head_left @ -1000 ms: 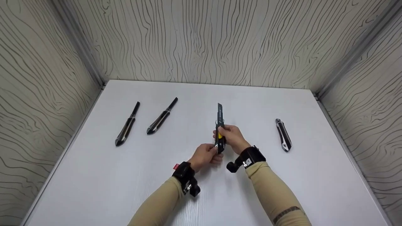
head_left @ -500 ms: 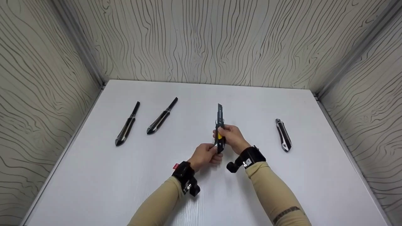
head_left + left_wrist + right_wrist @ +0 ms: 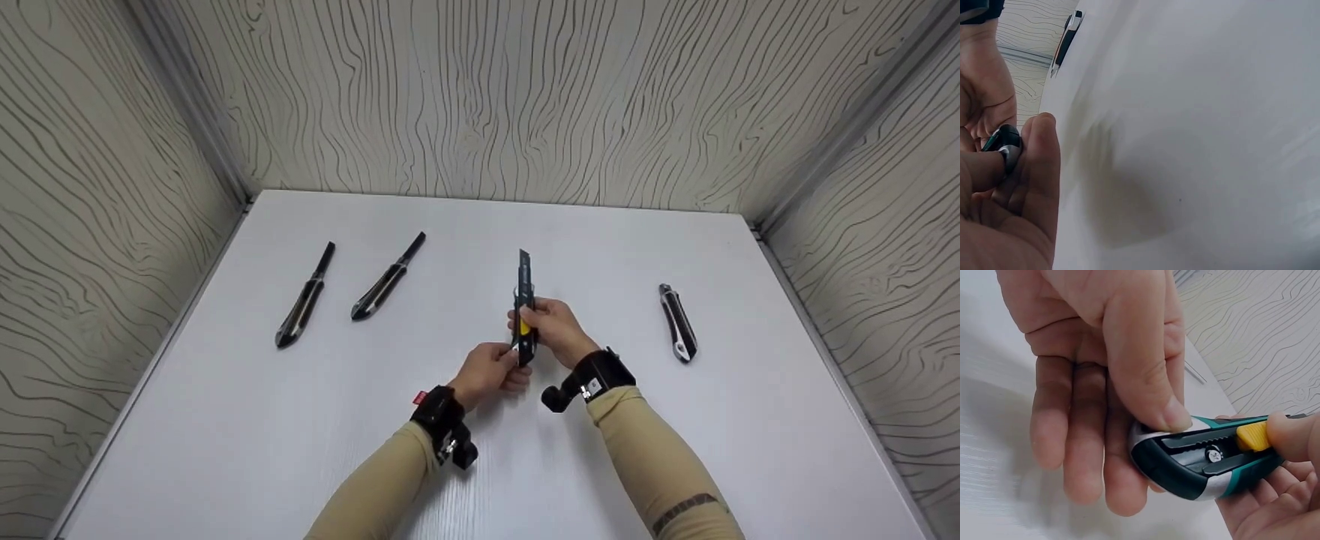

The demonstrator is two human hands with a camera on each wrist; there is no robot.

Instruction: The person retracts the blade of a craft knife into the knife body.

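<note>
A green-and-black utility knife with a yellow slider is held above the white table, its dark blade out and pointing away from me. My left hand pinches its silver rear end between thumb and fingers. My right hand wraps the handle's middle, the thumb lying against the slider. In the left wrist view only the knife's butt shows between my fingers.
Two black utility knives lie on the table's left with blades out. A closed black-and-silver knife lies on the right, also seen as the knife near the table's edge. Patterned walls enclose three sides.
</note>
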